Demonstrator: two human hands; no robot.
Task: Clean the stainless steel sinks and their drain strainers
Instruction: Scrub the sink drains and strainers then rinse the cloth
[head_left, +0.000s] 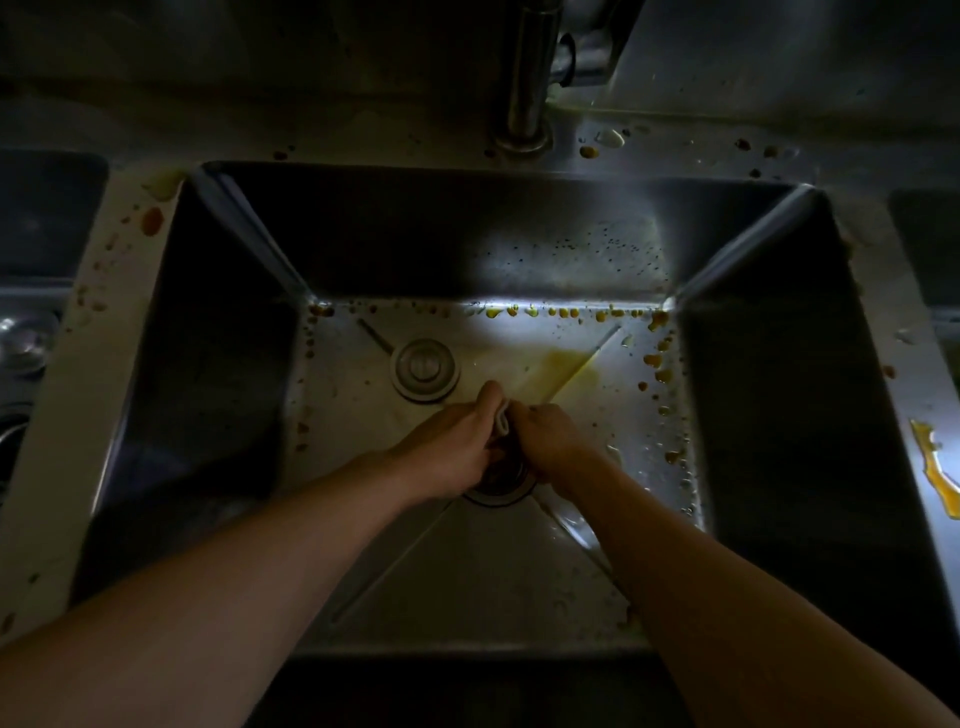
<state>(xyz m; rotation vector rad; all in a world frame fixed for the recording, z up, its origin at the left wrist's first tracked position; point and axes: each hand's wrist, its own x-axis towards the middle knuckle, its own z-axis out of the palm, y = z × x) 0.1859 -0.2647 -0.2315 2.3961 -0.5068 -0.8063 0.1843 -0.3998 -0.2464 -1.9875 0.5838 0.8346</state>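
Observation:
A deep stainless steel sink (519, 249) fills the view, its floor lit and spattered with orange-yellow drops. A round drain strainer (425, 368) lies loose on the floor, left of centre. The open drain hole (501, 486) sits just below my hands. My left hand (452, 447) and my right hand (550, 441) meet above the drain, both closed around a small pale cloth (501, 418) that shows only between the thumbs. A yellow puddle (563, 366) spreads right of the strainer.
A faucet post (524, 78) rises from the back ledge. Orange spots dot the left rim (150, 221) and a yellow smear marks the right rim (935, 467). Dark neighbouring basins lie at the far left (31, 332) and the far right (935, 249).

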